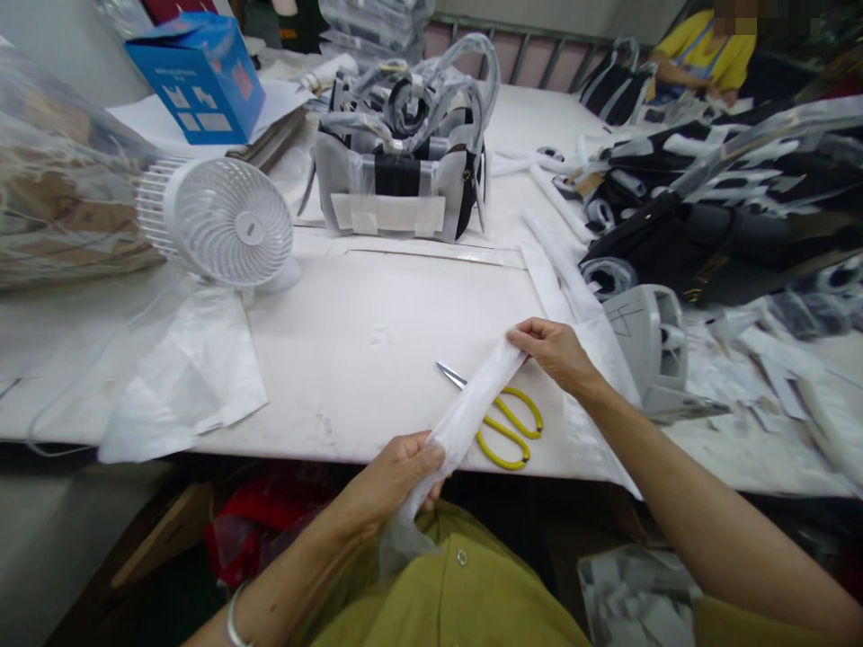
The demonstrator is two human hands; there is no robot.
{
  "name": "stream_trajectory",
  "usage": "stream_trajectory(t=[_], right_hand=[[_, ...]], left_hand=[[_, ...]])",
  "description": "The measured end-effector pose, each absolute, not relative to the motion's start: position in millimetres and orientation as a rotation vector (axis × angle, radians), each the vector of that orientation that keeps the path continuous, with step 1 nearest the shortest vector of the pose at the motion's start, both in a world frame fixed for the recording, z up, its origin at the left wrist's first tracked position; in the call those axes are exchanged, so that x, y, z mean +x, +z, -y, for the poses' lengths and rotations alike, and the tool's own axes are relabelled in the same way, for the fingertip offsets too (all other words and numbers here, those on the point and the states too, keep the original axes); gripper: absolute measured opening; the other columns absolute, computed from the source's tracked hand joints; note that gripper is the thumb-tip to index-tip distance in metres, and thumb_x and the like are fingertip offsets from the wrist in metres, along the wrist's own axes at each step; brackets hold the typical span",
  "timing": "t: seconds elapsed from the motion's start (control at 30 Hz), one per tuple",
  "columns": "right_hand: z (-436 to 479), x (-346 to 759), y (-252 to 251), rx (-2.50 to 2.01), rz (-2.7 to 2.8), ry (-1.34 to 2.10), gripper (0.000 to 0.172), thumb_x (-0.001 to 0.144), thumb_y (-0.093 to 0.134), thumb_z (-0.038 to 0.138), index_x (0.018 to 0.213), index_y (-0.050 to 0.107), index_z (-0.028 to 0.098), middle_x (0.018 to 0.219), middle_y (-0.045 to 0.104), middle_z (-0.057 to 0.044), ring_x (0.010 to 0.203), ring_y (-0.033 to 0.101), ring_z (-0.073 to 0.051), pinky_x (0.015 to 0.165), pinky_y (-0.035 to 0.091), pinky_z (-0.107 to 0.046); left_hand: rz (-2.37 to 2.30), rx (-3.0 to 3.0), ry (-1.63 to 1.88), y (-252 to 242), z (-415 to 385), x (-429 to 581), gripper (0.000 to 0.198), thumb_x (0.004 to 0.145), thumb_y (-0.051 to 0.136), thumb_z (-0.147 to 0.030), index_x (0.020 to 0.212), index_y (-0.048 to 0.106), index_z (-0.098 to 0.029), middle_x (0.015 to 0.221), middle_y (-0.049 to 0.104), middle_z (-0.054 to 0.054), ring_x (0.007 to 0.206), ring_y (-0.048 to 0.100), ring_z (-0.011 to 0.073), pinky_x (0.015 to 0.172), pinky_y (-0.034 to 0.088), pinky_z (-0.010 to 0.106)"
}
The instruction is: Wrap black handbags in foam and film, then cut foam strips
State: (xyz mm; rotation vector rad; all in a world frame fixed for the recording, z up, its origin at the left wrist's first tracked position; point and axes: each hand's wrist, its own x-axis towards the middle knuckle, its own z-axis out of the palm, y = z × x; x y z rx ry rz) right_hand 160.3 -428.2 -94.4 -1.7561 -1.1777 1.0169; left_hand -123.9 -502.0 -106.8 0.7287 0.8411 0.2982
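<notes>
A strip of thin white wrapping material point(475, 400) stretches slantwise between my two hands, its lower end hanging loose in front of my shirt. Near the table's front edge my left hand point(413, 463) is closed on the strip's lower part. My right hand point(554, 352) pinches the upper end between thumb and fingers. Under the strip lie scissors with yellow handles point(512, 431), partly covered by it, blades pointing up and left. Just right of my right hand stands a grey-white tape dispenser point(651, 346).
A white fan point(233, 220) stands left on the white table point(316, 332), with white sheets point(195, 377) before it. Behind are a wrapped grey-and-black handbag point(397, 180) and a blue box point(202, 85). Black bags point(734, 234) pile up at right. Another person point(707, 54) sits at the far right.
</notes>
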Motion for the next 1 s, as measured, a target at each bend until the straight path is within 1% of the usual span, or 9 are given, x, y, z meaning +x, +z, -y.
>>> stream_trajectory(t=[0.1, 0.27, 0.4, 0.5, 0.6, 0.77, 0.87, 0.93, 1.0], right_hand=[[425, 161, -94, -1.739, 1.211, 1.002, 0.029, 0.067, 0.074, 0.045, 0.071, 0.066, 0.017, 0.060, 0.062, 0.002, 0.054, 0.055, -0.012, 0.054, 0.049, -0.025], [421, 168, -95, -1.723, 1.215, 0.992, 0.030, 0.067, 0.074, 0.047, 0.071, 0.066, 0.017, 0.061, 0.064, 0.001, 0.056, 0.056, -0.013, 0.055, 0.049, -0.026], [422, 168, -103, -1.801, 1.282, 0.937, 0.027, 0.068, 0.071, 0.044, 0.071, 0.067, 0.018, 0.060, 0.062, 0.002, 0.053, 0.053, -0.012, 0.052, 0.044, -0.025], [422, 167, -111, -1.896, 1.417, 0.839, 0.024, 0.073, 0.066, 0.043, 0.072, 0.068, 0.019, 0.060, 0.063, 0.002, 0.052, 0.053, -0.013, 0.052, 0.042, -0.026], [424, 169, -106, -1.951, 1.626, 0.680, 0.021, 0.077, 0.064, 0.039, 0.078, 0.070, 0.020, 0.068, 0.068, 0.000, 0.061, 0.060, -0.017, 0.062, 0.047, -0.030], [460, 167, -71, -1.906, 1.765, 0.230, 0.021, 0.084, 0.064, 0.040, 0.091, 0.068, 0.021, 0.087, 0.072, -0.006, 0.073, 0.065, -0.021, 0.074, 0.051, -0.034], [492, 157, -64, -1.868, 1.972, 0.422, 0.015, 0.089, 0.060, 0.035, 0.085, 0.067, 0.023, 0.082, 0.070, -0.004, 0.072, 0.065, -0.020, 0.070, 0.051, -0.031], [507, 148, -71, -1.803, 2.169, 0.564, 0.010, 0.089, 0.061, 0.031, 0.093, 0.067, 0.023, 0.091, 0.071, -0.005, 0.081, 0.066, -0.021, 0.075, 0.052, -0.032], [515, 138, -83, -1.759, 2.325, 0.542, 0.020, 0.087, 0.062, 0.025, 0.107, 0.064, 0.023, 0.100, 0.069, -0.007, 0.091, 0.064, -0.024, 0.080, 0.051, -0.035]], left_hand=[[-0.783, 0.668, 0.259, -106, 503, -120, 0.052, 0.070, 0.075, -0.060, 0.084, 0.063, -0.011, 0.079, 0.067, 0.008, 0.061, 0.058, 0.0109, 0.056, 0.040, 0.020], [-0.841, 0.625, 0.303, -108, 505, -112, 0.044, 0.072, 0.074, -0.051, 0.090, 0.065, -0.013, 0.065, 0.053, -0.003, 0.045, 0.033, 0.0039, 0.042, 0.021, 0.018], [-0.902, 0.580, 0.344, -108, 511, -106, 0.053, 0.081, 0.060, -0.063, 0.098, 0.065, -0.013, 0.055, 0.033, -0.009, 0.046, 0.021, 0.0055, 0.043, 0.013, 0.020], [-0.914, 0.664, 0.341, -113, 517, -101, 0.054, 0.082, 0.057, -0.066, 0.088, 0.065, -0.013, 0.050, 0.028, -0.010, 0.044, 0.017, 0.0059, 0.042, 0.010, 0.022], [-0.976, 0.626, 0.373, -119, 522, -95, 0.050, 0.079, 0.061, -0.065, 0.074, 0.060, -0.015, 0.045, 0.025, -0.010, 0.041, 0.017, 0.0056, 0.041, 0.009, 0.022], [-1.012, 0.448, 0.467, -122, 522, -91, 0.044, 0.075, 0.069, -0.058, 0.071, 0.058, -0.015, 0.044, 0.026, -0.011, 0.039, 0.019, 0.0044, 0.039, 0.012, 0.019], [-0.974, 0.293, 0.506, -117, 518, -92, 0.039, 0.076, 0.073, -0.050, 0.072, 0.059, -0.014, 0.045, 0.036, -0.009, 0.039, 0.028, 0.0035, 0.039, 0.021, 0.016], [-0.937, 0.194, 0.513, -113, 513, -93, 0.032, 0.081, 0.071, -0.043, 0.075, 0.062, -0.013, 0.055, 0.053, -0.003, 0.045, 0.047, 0.0053, 0.046, 0.037, 0.015], [-0.914, 0.128, 0.510, -109, 509, -94, 0.026, 0.088, 0.065, -0.036, 0.080, 0.064, -0.011, 0.071, 0.067, 0.005, 0.061, 0.063, 0.0101, 0.059, 0.048, 0.018]])
